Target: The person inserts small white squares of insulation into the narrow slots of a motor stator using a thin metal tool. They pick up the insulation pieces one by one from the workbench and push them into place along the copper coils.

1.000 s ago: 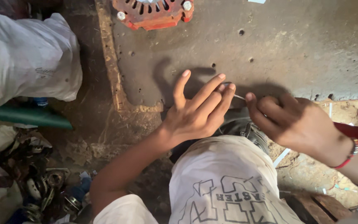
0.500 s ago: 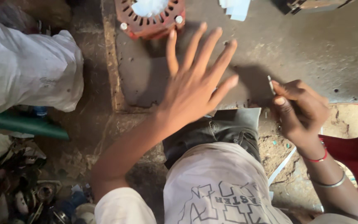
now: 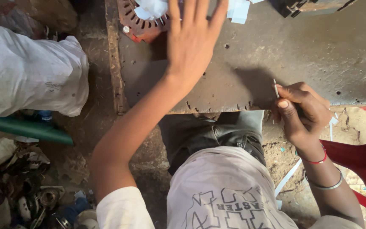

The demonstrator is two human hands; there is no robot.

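Observation:
My left hand (image 3: 191,40) is stretched out flat with fingers spread over the far part of the worn metal work board (image 3: 276,55), close to a round red slotted metal part (image 3: 138,23) stuffed with white paper strips (image 3: 153,7). It holds nothing. My right hand (image 3: 301,112) rests at the board's near edge, fingers pinched on a thin white strip (image 3: 275,88) that sticks up from them. Red and silver bangles circle that wrist.
A white sack (image 3: 26,72) and a green pipe (image 3: 26,127) lie to the left. Scrap metal parts (image 3: 34,199) fill the lower left floor. Loose white strips (image 3: 240,8) and a dark metal piece (image 3: 310,6) sit at the board's far edge. Red cloth (image 3: 361,159) is at right.
My left hand has left the near edge and reached forward across the board toward the red part. My right hand has stayed at the edge, still pinching the thin strip.

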